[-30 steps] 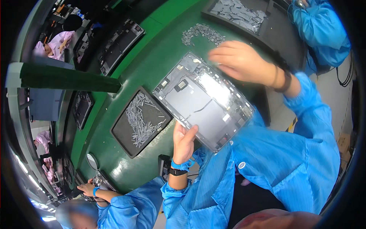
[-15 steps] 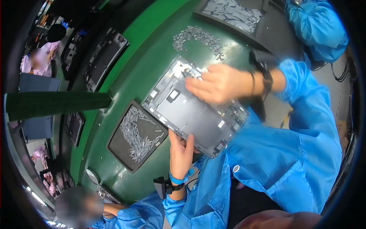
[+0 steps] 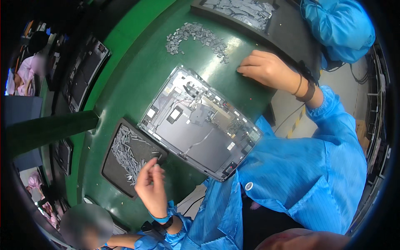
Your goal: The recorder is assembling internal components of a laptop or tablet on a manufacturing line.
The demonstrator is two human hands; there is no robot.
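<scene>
An opened laptop base (image 3: 200, 143) lies tilted across the green table in front of me, its circuit board, cables and bare grey panel exposed. At its left is a dark tray (image 3: 109, 170) of thin grey strips (image 3: 127, 152). My left hand (image 3: 151, 187) is over the tray's near right side, thumb and forefinger pinched on a small grey strip (image 3: 160, 158). Beyond the laptop base's upper right edge, my right hand (image 3: 264, 68) hovers apart from it, fingers curled together. Whatever its fingertips hold, if anything, is hidden.
Small grey pieces (image 3: 196, 35) lie in a curved heap at the far side. A dark foam tray (image 3: 233, 21) with flat grey parts stands behind them. Blue-sleeved co-workers (image 3: 339, 31) sit at right and lower left. A green post (image 3: 54, 126) rises at left.
My left hand has let go of the laptop base's near edge and moved left to the strip tray. My right hand has moved off the base to the upper right. The view has shifted slightly.
</scene>
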